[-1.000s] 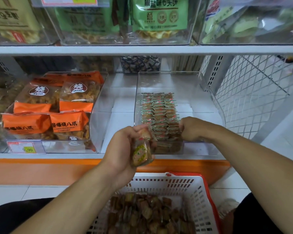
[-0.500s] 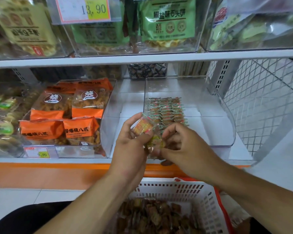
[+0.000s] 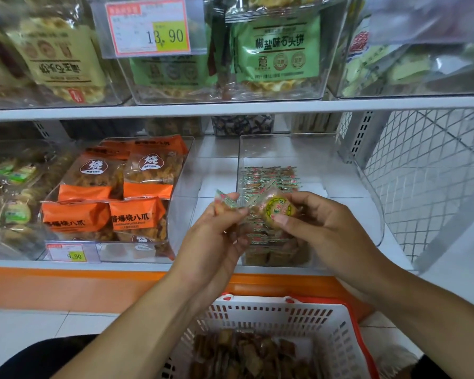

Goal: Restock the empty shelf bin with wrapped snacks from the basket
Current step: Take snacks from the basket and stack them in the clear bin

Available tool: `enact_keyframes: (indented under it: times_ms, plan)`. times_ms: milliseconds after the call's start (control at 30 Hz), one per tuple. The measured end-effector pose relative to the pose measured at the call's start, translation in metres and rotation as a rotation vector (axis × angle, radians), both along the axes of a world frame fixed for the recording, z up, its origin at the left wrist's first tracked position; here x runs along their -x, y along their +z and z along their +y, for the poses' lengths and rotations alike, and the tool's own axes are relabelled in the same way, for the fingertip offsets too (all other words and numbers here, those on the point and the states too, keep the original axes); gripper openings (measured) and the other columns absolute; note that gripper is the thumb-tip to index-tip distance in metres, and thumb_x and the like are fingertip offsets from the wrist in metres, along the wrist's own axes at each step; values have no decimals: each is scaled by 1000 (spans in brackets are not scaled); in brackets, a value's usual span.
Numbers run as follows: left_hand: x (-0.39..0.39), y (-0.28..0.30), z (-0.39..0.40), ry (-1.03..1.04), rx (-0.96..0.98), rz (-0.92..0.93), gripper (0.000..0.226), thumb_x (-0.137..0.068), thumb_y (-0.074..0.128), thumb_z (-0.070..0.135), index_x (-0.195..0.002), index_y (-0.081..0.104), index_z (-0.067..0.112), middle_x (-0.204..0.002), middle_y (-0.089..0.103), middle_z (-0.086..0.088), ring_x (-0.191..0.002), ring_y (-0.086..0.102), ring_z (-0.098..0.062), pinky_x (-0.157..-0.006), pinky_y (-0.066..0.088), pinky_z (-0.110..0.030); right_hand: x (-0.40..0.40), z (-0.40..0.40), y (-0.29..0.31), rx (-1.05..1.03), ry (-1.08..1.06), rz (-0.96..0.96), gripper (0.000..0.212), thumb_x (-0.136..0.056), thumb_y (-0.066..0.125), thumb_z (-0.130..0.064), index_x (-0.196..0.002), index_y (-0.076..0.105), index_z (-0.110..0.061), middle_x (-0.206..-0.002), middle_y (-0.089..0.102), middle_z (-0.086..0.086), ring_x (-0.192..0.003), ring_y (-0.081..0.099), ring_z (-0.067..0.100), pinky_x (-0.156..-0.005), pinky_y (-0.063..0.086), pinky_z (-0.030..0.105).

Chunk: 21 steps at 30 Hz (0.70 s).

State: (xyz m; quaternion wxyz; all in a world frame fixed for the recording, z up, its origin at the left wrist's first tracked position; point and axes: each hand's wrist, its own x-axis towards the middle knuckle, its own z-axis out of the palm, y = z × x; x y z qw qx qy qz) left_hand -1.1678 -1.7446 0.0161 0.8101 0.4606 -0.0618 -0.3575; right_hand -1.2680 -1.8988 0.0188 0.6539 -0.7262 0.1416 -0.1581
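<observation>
Clear glossy plastic bin (image 3: 367, 203); crinkly shiny film snack wrapper (image 3: 277, 212); white perforated plastic basket (image 3: 307, 321)

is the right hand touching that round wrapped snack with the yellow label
Touching. The head view shows the right hand pinching the wrapped snack, thumb against its lower edge and fingers curled behind it.

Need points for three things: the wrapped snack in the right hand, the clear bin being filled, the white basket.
wrapped snack (image 3: 276, 212), head view, on its round yellow label, pinched by the right hand.
clear bin (image 3: 367, 214), head view, on its bare right wall.
white basket (image 3: 274, 314), head view, on its slotted back wall.
</observation>
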Motion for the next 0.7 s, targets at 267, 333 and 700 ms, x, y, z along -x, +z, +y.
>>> enact_keyframes:
  times_ms: [267,333,700]
  plan:
    - [7,-8,2,-223,-24,-52,58,-94,26,25,-134,63,3,-126,65,-26,-111,59,-38,-109,39,-58,1,9,-1,-139,50,36,22,-88,73,-16,-108,68,-25,-96,78,0,-88,76,17,-67,59,26]
    - [7,-12,1,-239,-11,-34,60,-95,24,26,-135,61,0,-135,59,-31,-119,55,-40,-115,33,-59,0,11,-2,-128,26,74,18,-87,74,-21,-104,69,-24,-93,78,-2,-84,75,15,-63,56,23]
    - [13,-6,-1,-438,54,-33,72,-104,27,54,-143,51,-1,-142,56,-26,-135,50,-43,-116,40,-47,4,1,3,-31,212,243,48,-85,78,-21,-129,61,-31,-108,74,1,-89,71,17,-66,53,30]
